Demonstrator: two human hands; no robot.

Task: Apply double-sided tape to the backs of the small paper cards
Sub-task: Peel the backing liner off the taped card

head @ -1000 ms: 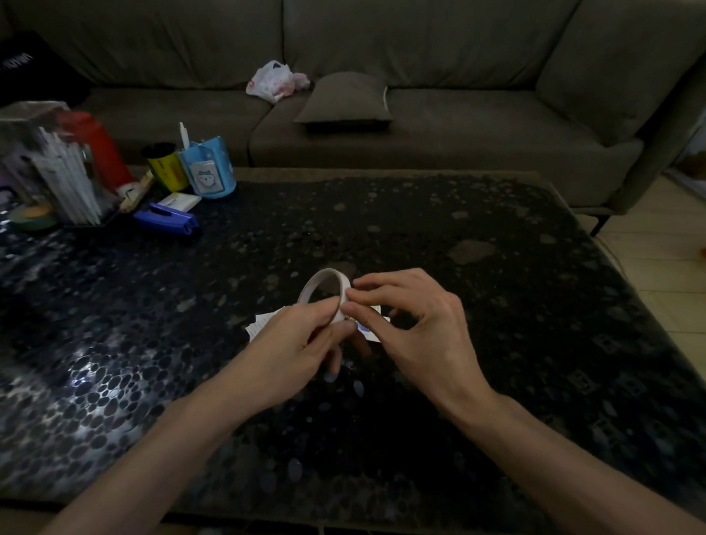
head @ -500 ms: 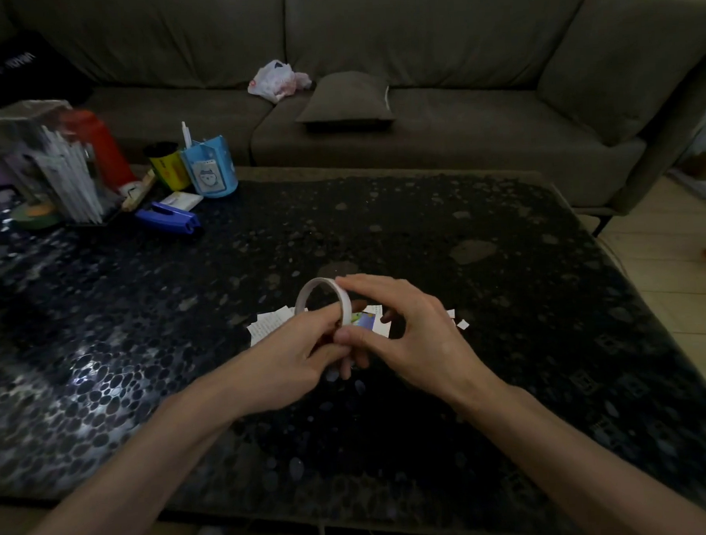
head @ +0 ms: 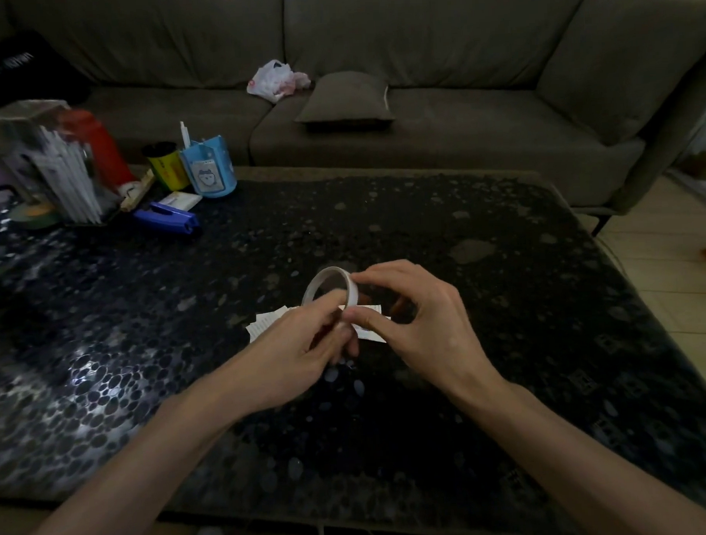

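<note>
Now | 1 tape roll (head: 324, 280) | left grip (head: 290, 351), right grip (head: 422, 325) pinch it | cards (head: 265, 325) (uncountable)

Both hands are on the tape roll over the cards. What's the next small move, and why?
Probably pull a short length of tape free with the right hand: its thumb and index finger pinch the tape roll while the left hand grips it from below, and no loose strip shows yet. The paper cards lie on the table just beneath.
</note>
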